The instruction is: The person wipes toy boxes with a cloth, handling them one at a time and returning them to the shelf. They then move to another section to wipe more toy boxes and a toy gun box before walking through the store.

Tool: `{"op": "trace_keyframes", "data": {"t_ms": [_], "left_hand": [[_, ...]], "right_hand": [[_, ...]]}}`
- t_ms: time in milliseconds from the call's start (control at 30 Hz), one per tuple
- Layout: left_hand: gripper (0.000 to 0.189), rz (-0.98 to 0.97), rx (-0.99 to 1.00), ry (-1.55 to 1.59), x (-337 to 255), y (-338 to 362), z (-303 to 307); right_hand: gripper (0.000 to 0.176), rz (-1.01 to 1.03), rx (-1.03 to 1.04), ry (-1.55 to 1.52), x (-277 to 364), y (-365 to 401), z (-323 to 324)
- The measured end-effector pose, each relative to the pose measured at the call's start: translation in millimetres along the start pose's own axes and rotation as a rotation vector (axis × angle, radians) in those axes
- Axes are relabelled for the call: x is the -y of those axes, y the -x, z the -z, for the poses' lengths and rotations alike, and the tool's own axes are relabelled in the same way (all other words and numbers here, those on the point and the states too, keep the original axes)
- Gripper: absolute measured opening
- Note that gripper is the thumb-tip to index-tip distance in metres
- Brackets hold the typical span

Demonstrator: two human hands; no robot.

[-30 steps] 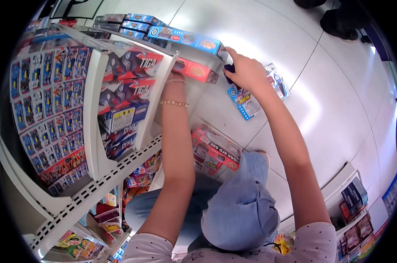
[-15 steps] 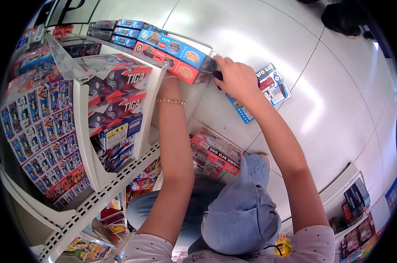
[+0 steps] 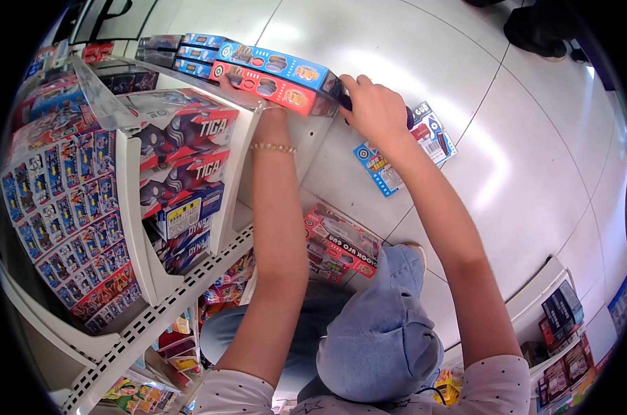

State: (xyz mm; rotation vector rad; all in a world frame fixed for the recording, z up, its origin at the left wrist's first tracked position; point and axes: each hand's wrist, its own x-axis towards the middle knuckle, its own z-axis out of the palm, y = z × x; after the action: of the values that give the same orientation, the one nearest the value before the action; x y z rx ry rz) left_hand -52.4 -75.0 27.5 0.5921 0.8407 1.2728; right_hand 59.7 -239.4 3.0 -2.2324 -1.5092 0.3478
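A blue box point(image 3: 279, 63) lies on top of a red box point(image 3: 266, 88) at the shelf's edge, their long sides facing me. My left hand point(image 3: 270, 119) is under the red box, with a fingertip showing at its left part; the rest of the fingers are hidden. At the right end of the boxes, my right hand point(image 3: 377, 109) curls round a dark object point(image 3: 345, 101), which is mostly covered by the palm. Its fingertips are close to the blue box's end. Past this hand, blue and white packages point(image 3: 434, 136) lie on the floor.
Stacked TIGA boxes point(image 3: 189, 135) fill the white shelf point(image 3: 130, 207) at left. More blue boxes point(image 3: 196, 52) are behind. A red boxed toy point(image 3: 342, 242) rests on the floor near my knee point(image 3: 403, 270). Another person's dark shoe point(image 3: 535, 40) is at upper right.
The blue and red boxes have shifted slightly to the left and upward. A left fingertip now shows at the red box. My right hand has moved a little up, uncovering more of the floor packages.
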Motion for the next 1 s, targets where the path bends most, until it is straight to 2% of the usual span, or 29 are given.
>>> {"op": "trace_keyframes", "data": {"t_ms": [133,233,267,300,333,400,433,500,533,600,667,733,767,867,900,1000], "left_hand": [[0.058,-0.025,0.035,0.008,5.5,-14.0,12.2],[0.062,0.009,0.045,0.024,0.7,-10.2,11.4],[0.063,0.044,0.039,0.036,1.1,-3.0,10.4],[0.068,0.020,0.074,0.005,1.7,0.7,19.3],[0.066,-0.053,0.052,-0.099,0.5,17.9,24.7],[0.054,0.024,-0.448,-0.295,5.3,53.8,38.2],[0.050,-0.012,-0.425,-0.336,4.7,91.2,37.6],[0.046,0.055,-0.352,-0.505,33.9,153.0,64.1],[0.046,0.230,-0.258,-0.594,47.4,177.2,66.3],[0.050,0.319,-0.333,-1.046,139.3,187.6,137.6],[0.058,0.777,-0.217,-0.767,150.1,184.5,141.1],[0.059,0.693,-0.283,-0.885,158.6,184.2,133.1],[0.060,0.660,-0.316,-0.947,157.5,190.5,128.0],[0.061,0.877,0.014,-0.581,112.4,190.3,116.0],[0.058,0.829,0.091,-0.560,92.8,197.1,102.0],[0.051,0.901,0.205,-0.291,47.0,211.6,84.5]], "right_hand": [[0.053,-0.104,0.102,-0.074,-3.1,12.1,13.5],[0.046,-0.334,0.151,-0.273,-19.0,43.9,50.9],[0.052,-0.403,0.082,-0.401,-41.8,61.7,46.1],[0.053,-0.519,0.145,-0.514,-61.9,77.3,52.6],[0.063,-0.652,0.166,-0.528,-78.8,94.0,58.9],[0.078,-0.785,0.031,-0.364,-96.6,120.9,66.9],[0.083,-0.794,0.089,-0.293,-110.2,128.5,63.2],[0.092,-0.806,0.203,-0.158,-135.9,137.8,47.8],[0.095,-0.800,0.327,-0.194,-142.4,135.9,44.0],[0.089,-0.721,0.302,-0.200,-155.0,143.5,14.5],[0.083,-0.698,0.335,-0.340,-146.0,143.5,7.7],[0.074,-0.759,0.272,-0.348,-133.3,149.9,3.6],[0.073,-0.780,0.240,-0.403,-133.3,155.1,1.5],[0.062,-0.803,0.221,-0.563,-131.4,168.1,6.3],[0.057,-0.805,0.225,-0.619,-129.0,173.0,9.6],[0.048,-0.856,-0.058,-0.877,-110.5,176.6,47.3]]}}
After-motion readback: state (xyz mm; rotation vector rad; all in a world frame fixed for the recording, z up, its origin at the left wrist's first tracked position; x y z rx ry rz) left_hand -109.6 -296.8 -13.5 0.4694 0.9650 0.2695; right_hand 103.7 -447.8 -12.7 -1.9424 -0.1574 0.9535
